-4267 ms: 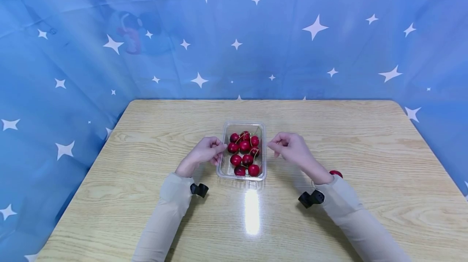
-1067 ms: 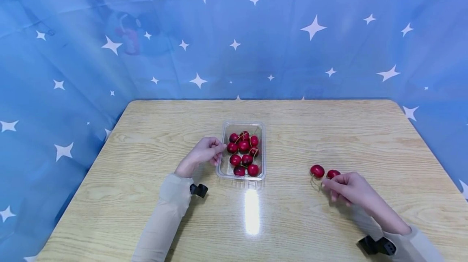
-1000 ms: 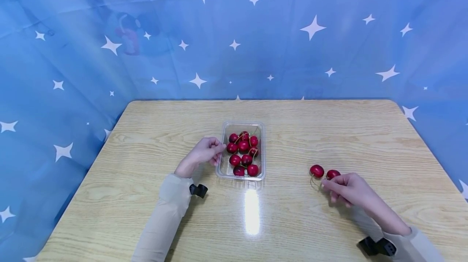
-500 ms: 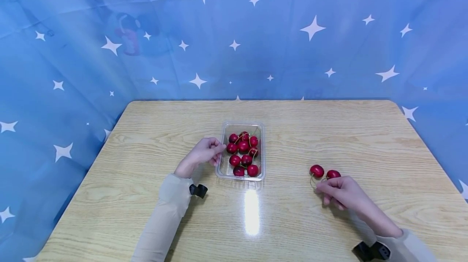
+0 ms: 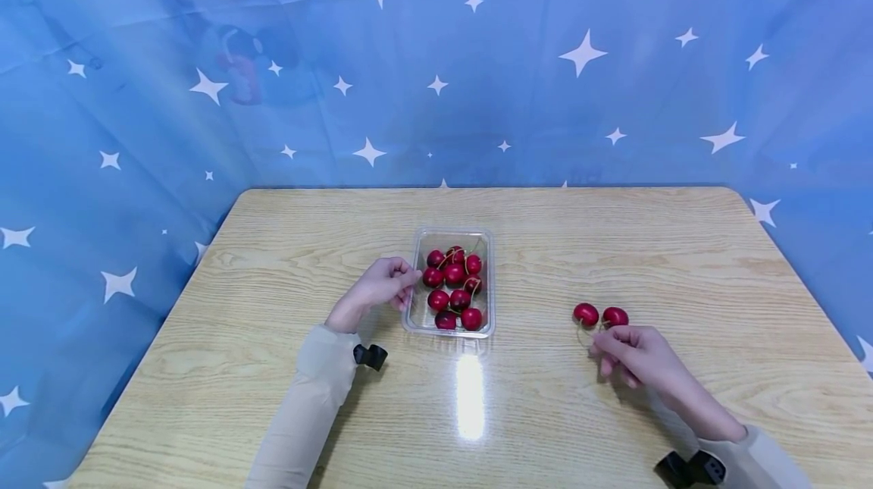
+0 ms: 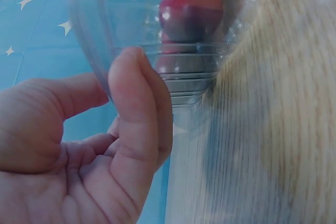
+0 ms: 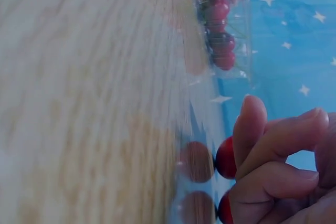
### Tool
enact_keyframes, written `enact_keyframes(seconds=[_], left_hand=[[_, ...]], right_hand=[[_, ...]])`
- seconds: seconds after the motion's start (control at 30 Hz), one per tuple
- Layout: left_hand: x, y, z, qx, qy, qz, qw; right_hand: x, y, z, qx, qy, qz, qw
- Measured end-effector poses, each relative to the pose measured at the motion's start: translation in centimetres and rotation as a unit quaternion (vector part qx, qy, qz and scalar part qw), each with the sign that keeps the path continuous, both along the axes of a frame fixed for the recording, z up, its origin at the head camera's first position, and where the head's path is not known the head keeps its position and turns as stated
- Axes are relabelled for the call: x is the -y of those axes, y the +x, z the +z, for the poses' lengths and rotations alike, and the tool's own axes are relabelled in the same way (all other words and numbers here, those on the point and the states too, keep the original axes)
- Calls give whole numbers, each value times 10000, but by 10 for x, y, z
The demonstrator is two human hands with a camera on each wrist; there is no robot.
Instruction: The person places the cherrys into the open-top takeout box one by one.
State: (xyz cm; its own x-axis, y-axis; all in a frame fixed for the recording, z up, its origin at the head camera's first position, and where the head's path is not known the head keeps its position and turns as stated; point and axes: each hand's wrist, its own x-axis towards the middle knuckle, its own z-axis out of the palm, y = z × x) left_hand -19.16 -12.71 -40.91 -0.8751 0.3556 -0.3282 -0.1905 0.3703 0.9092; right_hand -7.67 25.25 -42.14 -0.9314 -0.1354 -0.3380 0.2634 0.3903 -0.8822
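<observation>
A clear plastic box [image 5: 491, 288] holding several red cherries [image 5: 454, 274] stands mid-table. My left hand [image 5: 382, 283] pinches its left rim between thumb and fingers; the left wrist view shows the fingers [image 6: 131, 103] against the clear wall [image 6: 94, 30]. To the right, two loose cherries, one on the left [image 5: 585, 315] and one on the right [image 5: 615, 316], lie side by side. My right hand [image 5: 637, 356] pinches their thin stems [image 5: 583, 336] just in front of them. In the right wrist view the curled fingers [image 7: 278, 156] partly hide the red cherries [image 7: 226, 158].
The pale wooden table [image 5: 307, 246] has rounded far corners. Behind it hangs a blue curtain [image 5: 436, 42] with white stars. A bright light reflection [image 5: 470, 398] shows on the tabletop in front of the box. Each wrist carries a small black camera [image 5: 370, 356].
My right hand has moved from beside the box to the loose cherries and taken their stems. Over the last half second both cherries shifted slightly left and away. My left hand stays on the rim.
</observation>
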Motion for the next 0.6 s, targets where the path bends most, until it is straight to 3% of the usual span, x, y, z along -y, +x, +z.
enact_keyframes(seconds=[0.27,0.6], left_hand=[[0,1,-2,-26,35,84,10000],[0,1,-4,-100,54,66,9999]], right_hand=[[3,0,2,-276,64,-105,9995],[12,-2,9,-635,-90,81,9979]])
